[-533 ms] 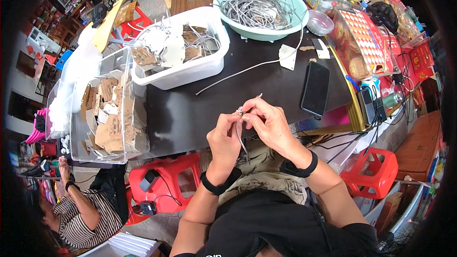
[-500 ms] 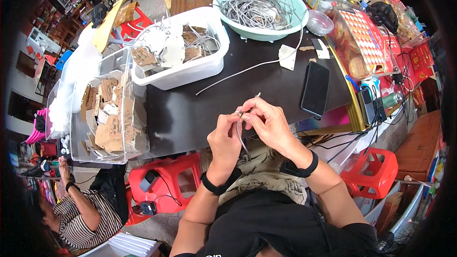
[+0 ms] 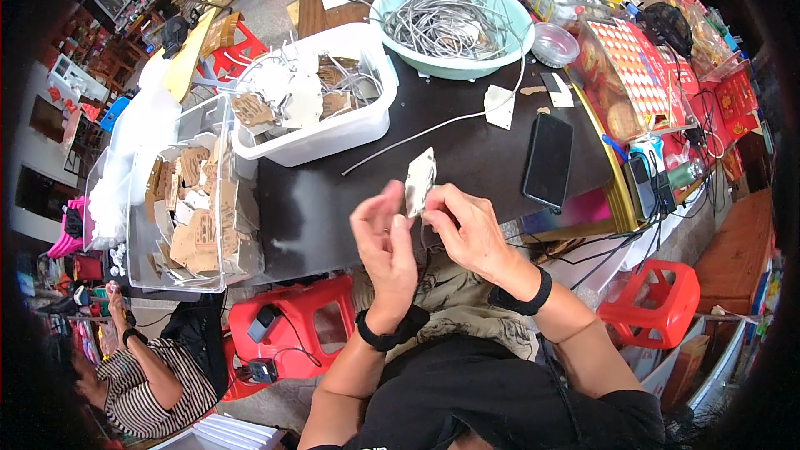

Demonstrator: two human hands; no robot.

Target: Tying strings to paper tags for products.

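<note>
Head view, forearms (image 3: 357,377) angled inward, right fingers (image 3: 451,201) pinching a pale card (image 3: 419,177), left fingers (image 3: 375,210) parted beside it

Black rectangular phone (image 3: 547,161) on the dark worktop (image 3: 333,208), clear round plastic tub (image 3: 555,44) farther back, red plastic stool (image 3: 642,315) at right, person in black-and-white striped shirt (image 3: 150,392) at lower left

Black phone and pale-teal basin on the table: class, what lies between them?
In the head view, between the phone and the basin lie a pale flat piece, a stretch of grey cable and small brown scraps.
</note>
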